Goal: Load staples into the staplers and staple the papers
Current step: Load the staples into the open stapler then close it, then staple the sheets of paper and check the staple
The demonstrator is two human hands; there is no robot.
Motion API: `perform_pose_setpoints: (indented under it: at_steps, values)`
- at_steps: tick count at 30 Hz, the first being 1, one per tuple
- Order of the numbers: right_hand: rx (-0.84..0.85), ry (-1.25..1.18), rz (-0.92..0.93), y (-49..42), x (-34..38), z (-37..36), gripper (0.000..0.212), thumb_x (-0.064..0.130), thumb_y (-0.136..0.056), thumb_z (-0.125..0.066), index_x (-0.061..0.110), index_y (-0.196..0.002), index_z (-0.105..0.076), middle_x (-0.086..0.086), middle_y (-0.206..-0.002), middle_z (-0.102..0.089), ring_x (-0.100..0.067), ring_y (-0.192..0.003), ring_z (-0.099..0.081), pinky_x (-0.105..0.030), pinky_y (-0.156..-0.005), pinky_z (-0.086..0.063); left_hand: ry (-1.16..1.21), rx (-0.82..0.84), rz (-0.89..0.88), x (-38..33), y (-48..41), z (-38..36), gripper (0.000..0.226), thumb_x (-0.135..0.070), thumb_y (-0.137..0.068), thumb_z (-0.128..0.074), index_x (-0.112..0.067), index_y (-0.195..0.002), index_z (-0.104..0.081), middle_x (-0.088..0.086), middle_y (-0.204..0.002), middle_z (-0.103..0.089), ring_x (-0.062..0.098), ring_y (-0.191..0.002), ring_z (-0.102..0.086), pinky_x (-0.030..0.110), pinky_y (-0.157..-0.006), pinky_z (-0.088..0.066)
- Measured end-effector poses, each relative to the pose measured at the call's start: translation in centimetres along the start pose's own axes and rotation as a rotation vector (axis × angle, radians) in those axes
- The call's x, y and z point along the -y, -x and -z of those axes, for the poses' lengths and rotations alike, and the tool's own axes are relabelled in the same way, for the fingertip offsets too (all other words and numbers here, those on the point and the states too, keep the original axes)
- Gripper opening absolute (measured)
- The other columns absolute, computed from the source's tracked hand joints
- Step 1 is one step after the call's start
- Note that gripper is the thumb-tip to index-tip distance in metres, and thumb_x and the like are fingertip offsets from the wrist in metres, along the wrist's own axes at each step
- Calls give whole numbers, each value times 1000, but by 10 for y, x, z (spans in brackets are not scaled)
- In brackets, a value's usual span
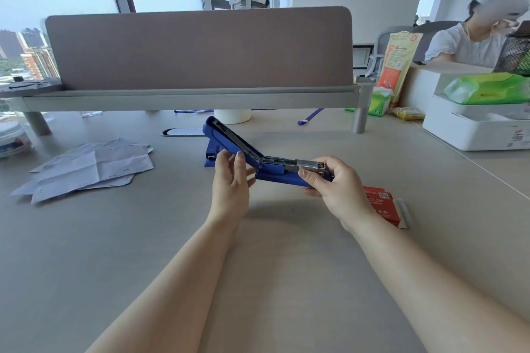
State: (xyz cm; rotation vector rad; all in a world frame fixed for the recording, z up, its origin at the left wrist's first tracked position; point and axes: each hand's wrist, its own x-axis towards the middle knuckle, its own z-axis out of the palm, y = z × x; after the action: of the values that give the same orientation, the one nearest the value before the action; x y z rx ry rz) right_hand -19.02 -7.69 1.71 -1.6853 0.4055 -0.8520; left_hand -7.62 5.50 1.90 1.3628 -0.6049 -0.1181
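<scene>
Centrally, just above the surface, the blue stapler is held swung open: the left hand pinches its raised lid, and the right hand grips the magazine end with curled fingers. Papers lie well left, a red staple box sits beside the right wrist, and a second stapler sits behind

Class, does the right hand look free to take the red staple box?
Probably not yet: the right hand grips the open stapler, though the red staple box lies unobstructed beside its wrist.
</scene>
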Motion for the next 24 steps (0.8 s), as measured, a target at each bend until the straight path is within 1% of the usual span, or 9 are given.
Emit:
perform_pose_setpoints:
  at_steps: [4,7,10,13,16,19,20,22,24]
  values:
    - [26,-23,-53,1,0,-2,18,16,-84,-67,6,-97,-60,0,-83,-60,-6,-65,-68,-40,-77,-59,-39,76,-86,2,0,-1,11,-24,-100,-36,-27,-108,-42,-2,-105,-60,12,-98,-58,31,-87,-48]
    - [41,-134,-71,4,3,-8,21,12,-84,-66,9,-104,-57,-9,-99,-63,-15,-82,-69,-37,-75,-60,-210,127,-204,5,2,-4,13,-20,-98,-42,-29,-106,-47,-4,-100,-60,8,-91,-56,16,-81,-44]
    - [78,-207,-80,6,3,-12,39,10,-79,-71,10,-113,-53,-13,-111,-64,-20,-97,-67,-33,-77,-59,-363,136,-312,11,0,-5,15,-13,-95,-48,-26,-101,-54,-4,-103,-61,13,-98,-55,19,-85,-43]
    - [88,-229,-101,8,3,-12,53,11,-76,-74,11,-120,-46,-10,-117,-62,-18,-100,-66,-35,-81,-58,-415,151,-339,11,-1,-2,17,-13,-93,-52,-27,-103,-57,-6,-105,-61,6,-100,-54,14,-85,-41]
    - [32,-266,-141,6,1,-13,68,22,-67,-79,17,-123,-40,-3,-125,-53,-17,-110,-60,-38,-84,-57,-455,186,-365,8,2,-1,25,-13,-88,-59,-30,-106,-58,-8,-106,-59,-3,-99,-50,8,-83,-39]
    - [-58,-414,-246,4,2,-17,87,35,-55,-82,13,-127,-40,-6,-127,-50,-23,-109,-61,-37,-86,-56,-472,154,-324,7,6,-1,34,-11,-82,-67,-25,-111,-58,-10,-105,-54,1,-94,-52,6,-79,-40]
    - [-56,-466,-268,3,3,-20,82,36,-58,-81,4,-125,-44,-12,-124,-54,-28,-107,-63,-35,-85,-56,-478,133,-318,6,8,-2,35,-10,-80,-69,-24,-110,-58,-11,-104,-53,2,-92,-53,6,-78,-40]
    - [-62,-579,-324,5,7,-28,53,29,-77,-71,-9,-109,-54,-20,-110,-62,-31,-106,-64,-31,-87,-55,-504,101,-350,3,13,-1,32,-10,-76,-73,-21,-103,-60,-11,-99,-55,3,-87,-53,5,-74,-40]
    - [-100,-661,-426,6,10,-37,34,30,-85,-64,-2,-99,-60,-19,-106,-65,-28,-105,-64,-33,-92,-52,-544,81,-388,2,18,-1,29,-12,-74,-75,-22,-97,-61,-10,-94,-55,5,-82,-52,9,-70,-41]
